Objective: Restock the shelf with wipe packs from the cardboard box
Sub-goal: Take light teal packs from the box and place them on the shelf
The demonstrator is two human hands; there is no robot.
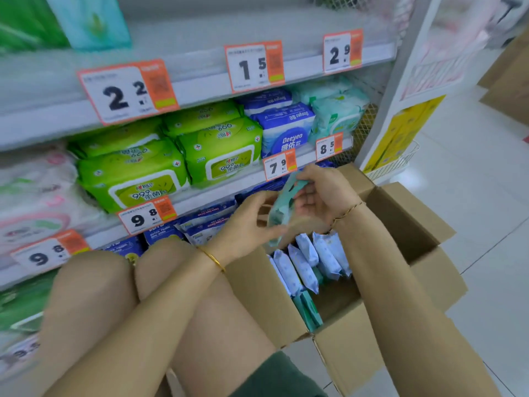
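Inside the cardboard box (380, 333) many pale blue packs (306, 265) and a few teal ones remain, so restocking looks far from finished. Above the box, the left hand (252, 222) and right hand (323, 193) both grip one teal wipe pack (286, 204). Beyond the box, the shelf (229, 193) holds green packs (217, 150) closely stacked.
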